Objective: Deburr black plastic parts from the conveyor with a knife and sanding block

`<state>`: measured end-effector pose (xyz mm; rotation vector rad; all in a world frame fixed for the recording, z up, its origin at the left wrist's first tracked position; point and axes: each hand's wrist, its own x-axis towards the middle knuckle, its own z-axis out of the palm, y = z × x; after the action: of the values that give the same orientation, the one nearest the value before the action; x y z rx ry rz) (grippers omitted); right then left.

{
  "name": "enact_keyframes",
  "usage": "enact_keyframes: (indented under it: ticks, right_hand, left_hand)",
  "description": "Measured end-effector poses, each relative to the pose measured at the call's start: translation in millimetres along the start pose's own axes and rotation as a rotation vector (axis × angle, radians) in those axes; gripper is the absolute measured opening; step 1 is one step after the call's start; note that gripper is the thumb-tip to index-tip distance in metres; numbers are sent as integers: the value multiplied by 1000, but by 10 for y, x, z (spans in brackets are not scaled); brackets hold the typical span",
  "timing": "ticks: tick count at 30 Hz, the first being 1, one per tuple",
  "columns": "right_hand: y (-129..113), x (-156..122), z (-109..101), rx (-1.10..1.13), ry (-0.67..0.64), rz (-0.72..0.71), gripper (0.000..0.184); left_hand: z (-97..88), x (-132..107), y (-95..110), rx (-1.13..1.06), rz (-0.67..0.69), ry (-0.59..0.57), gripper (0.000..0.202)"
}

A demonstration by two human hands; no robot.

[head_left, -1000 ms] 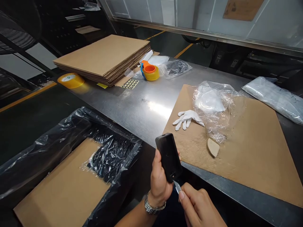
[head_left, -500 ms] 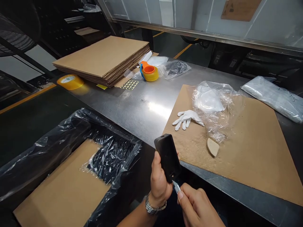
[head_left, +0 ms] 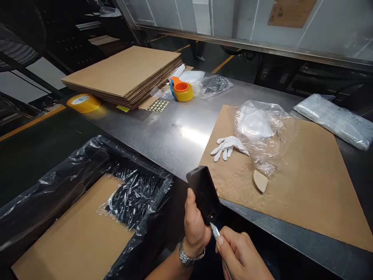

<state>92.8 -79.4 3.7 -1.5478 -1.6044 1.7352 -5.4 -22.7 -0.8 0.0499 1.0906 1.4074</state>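
Case point(head_left: 204, 194) sits in the left hand point(head_left: 196, 225), tilted, out past the near edge of the bench point(head_left: 151, 146). That hand's grip is wrapped round it, thumb along one long side, fingertips at the other. I'd judge it light and stiff, a moulded shell, perhaps slightly slick, hardly fragile except along its thin rim. I'd take it by the long sides, clear of the lower end: the right hand point(head_left: 240, 247) has its grip pinched on a knife point(head_left: 215, 230) whose tip is there. From my station I can't tell whether tip and shell touch.

Counting downward in size, I get one bench; one bin point(head_left: 52, 186), lined in black plastic, with one panel point(head_left: 78, 229) visible inside; one board point(head_left: 309, 186) lying on the bench; one stack point(head_left: 125, 74), its layers too fine to number. Then three bags: silvery point(head_left: 335, 116), crumpled clear point(head_left: 262, 120) and dark-filled point(head_left: 214, 85). One glove point(head_left: 230, 146), two tape rolls point(head_left: 186, 94), one case, one sticker sheet point(head_left: 157, 105), one knife, one wedge point(head_left: 260, 181), one watch point(head_left: 190, 254).
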Motion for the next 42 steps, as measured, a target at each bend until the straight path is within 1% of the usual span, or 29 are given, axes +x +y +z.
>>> enact_keyframes:
  ticks: [3,6,8,9,11,12,14,16,17,19,22,26,31,35,42]
  right_hand:
    - [-58,10,-17,72,-26,36,40]
    - [-82,22,-23,182,-74,59,39]
    - [-57,15,-13,183,-54,44,39]
    - [-35,4,-3,132,-6,18,38]
    - [17,-29,20,-65,162,-84,36]
    - [39,-47,33,-192,269,-168,34]
    - [69,-76,61,-464,491,-384,27]
    - [76,-90,92,-727,679,-570,19]
    - [72,-91,108,-848,750,-626,17]
    - [58,-88,142,-1038,832,-657,16]
    - [39,-77,185,-1146,862,-648,16]
    - [39,-65,219,-1177,855,-646,16]
    - [48,-56,237,-1132,887,-647,21]
    - [51,-59,242,-1136,876,-640,25]
    - [65,-48,236,-1078,869,-648,23]
  left_hand:
    - [8,-6,-8,-21,7,-2,52]
    - [24,0,-20,-75,45,26,48]
    - [32,12,-28,-109,64,43,47]
    - [33,19,-31,-123,71,48,47]
    - [28,32,-37,-151,87,49,48]
    - [24,36,-38,-164,96,49,47]
    - [16,36,-38,-192,115,46,45]
    - [11,28,-37,-211,134,41,44]
    - [10,23,-37,-214,149,37,44]
    - [6,15,-38,-213,192,22,45]
    - [-8,11,-42,-209,264,8,46]
    - [-23,7,-39,-200,305,-7,48]
    - [4,-6,-38,-189,351,-9,46]
    - [30,-13,-31,-171,400,-31,44]
    - [-1,-12,-34,-178,402,-50,44]
